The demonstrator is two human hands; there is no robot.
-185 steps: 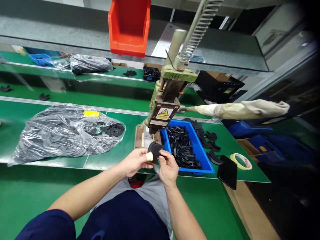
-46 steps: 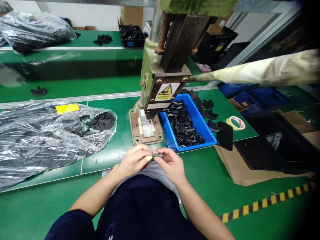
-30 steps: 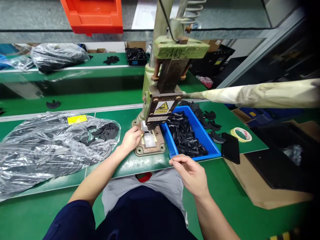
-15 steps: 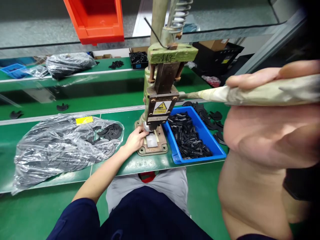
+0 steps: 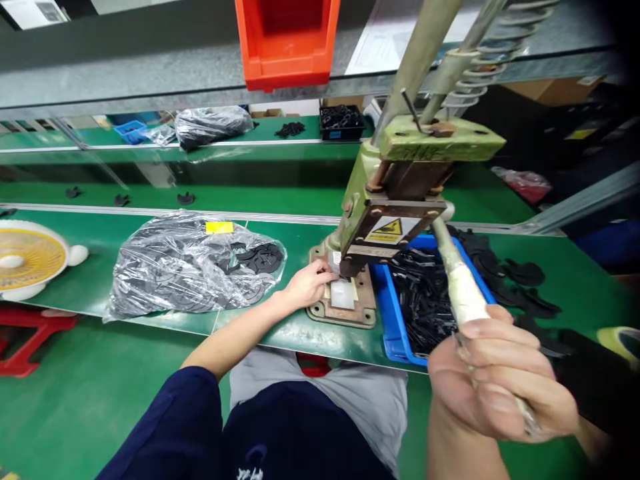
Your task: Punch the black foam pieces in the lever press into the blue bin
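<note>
A green hand-lever press [image 5: 400,227] stands on the bench, its dark ram low over the base plate [image 5: 360,313]. My right hand [image 5: 503,373] is wrapped round the tape-covered lever [image 5: 465,287], which slants down toward me. At the base, my left hand [image 5: 316,283] is closed, fingertips pinched beside the ram near a pale block [image 5: 343,295]. What those fingers hold is mostly hidden; only a small dark edge shows there. Just right of the press sits a blue bin [image 5: 395,333] full of small black parts [image 5: 425,300].
A clear plastic bag [image 5: 165,267] of flat black curved parts lies to the left, beside a fan [image 5: 30,260]. More black curved pieces [image 5: 525,280] lie right of the bin. An orange bin [image 5: 287,53] is on the shelf above.
My right hand has pulled the lever down from near level to a steep slant. The ram looks lower. My left hand stays at the base. The view has turned left.
</note>
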